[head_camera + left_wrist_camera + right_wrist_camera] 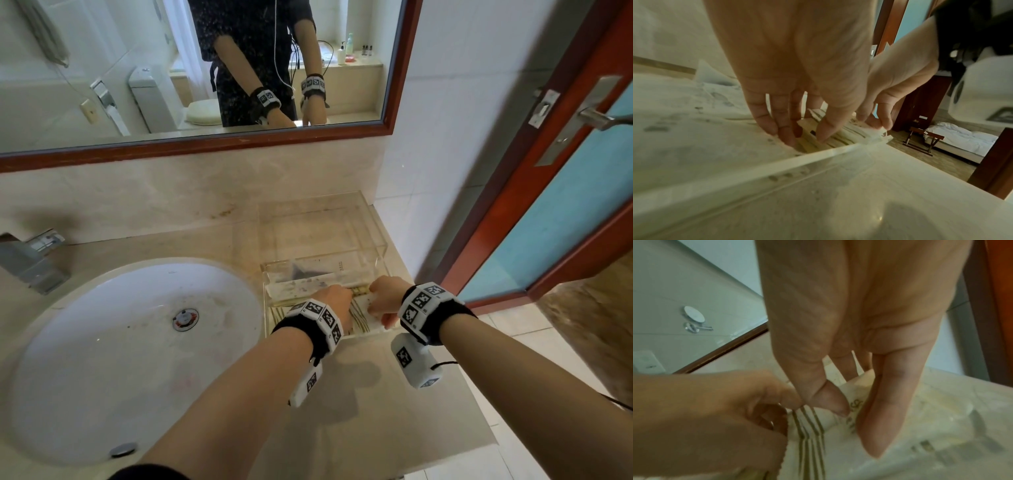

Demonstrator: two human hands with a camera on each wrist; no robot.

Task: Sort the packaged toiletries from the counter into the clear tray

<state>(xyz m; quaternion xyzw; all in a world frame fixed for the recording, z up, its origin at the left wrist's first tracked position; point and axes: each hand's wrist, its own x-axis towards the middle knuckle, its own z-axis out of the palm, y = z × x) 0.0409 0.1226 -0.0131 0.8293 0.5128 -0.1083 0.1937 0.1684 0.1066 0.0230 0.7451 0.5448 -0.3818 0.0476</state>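
The clear tray (pixel 381 236) stands on the counter to the right of the sink; its near wall (pixel 756 175) fills the left wrist view. Inside lies a white packet with grey print (pixel 298 286) (pixel 684 129). Both hands are down in the tray's near end on a white packet with olive stripes (pixel 363 317) (pixel 846 134) (pixel 812 451). My left hand (pixel 349 295) (pixel 805 138) (pixel 785 410) pinches its left part. My right hand (pixel 375 301) (pixel 877 125) (pixel 855 418) pinches its right end between thumb and fingers. The tray's near floor is hidden by the hands.
A white sink (pixel 137 342) with a faucet (pixel 30 260) lies to the left. A mirror (pixel 205 68) hangs behind. The counter (pixel 342 394) ends close at the right, beside a red-framed door (pixel 548 205) with a metal handle (pixel 599 116).
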